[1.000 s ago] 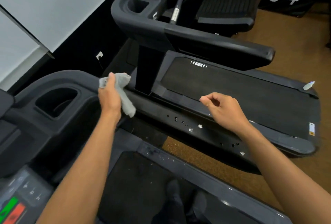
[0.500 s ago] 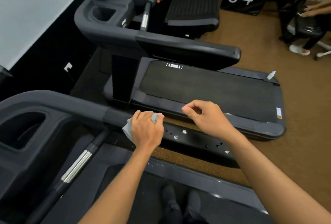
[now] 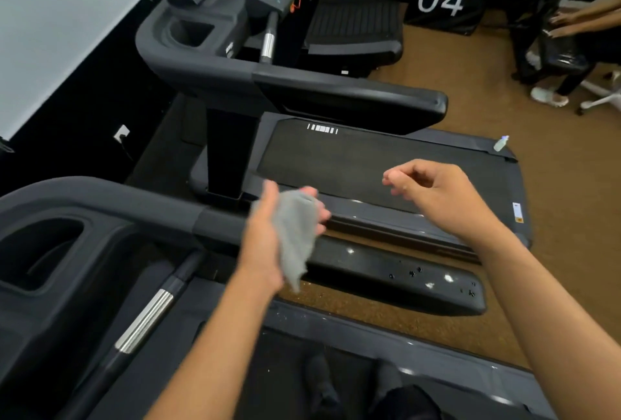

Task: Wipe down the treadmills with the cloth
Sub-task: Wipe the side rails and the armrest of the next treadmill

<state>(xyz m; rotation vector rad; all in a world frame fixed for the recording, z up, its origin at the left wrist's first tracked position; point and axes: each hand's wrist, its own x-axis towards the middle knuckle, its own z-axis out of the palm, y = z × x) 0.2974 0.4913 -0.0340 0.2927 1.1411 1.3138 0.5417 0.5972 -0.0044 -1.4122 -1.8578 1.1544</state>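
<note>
Brown gym floor (image 3: 470, 60) below. My left hand (image 3: 260, 245) loosely grips the grey cloth (image 3: 295, 235) over the near treadmill's armrest (image 3: 386, 266); right hand (image 3: 440, 194) curled, empty. I'd bunch the cloth, press flat, and wipe lengthwise across the white specks (image 3: 448, 278).

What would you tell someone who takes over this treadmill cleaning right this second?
The left hand holds the soft grey cloth, apparently lifted off the rail; the view is blurred.
The right hand is loosely curled, empty, in the air.
The near treadmill's long black side rail shows white specks, so it needs wiping.
The neighbouring dark treadmill has a small clear spray bottle on its far corner; whether it was wiped cannot be told.
</note>
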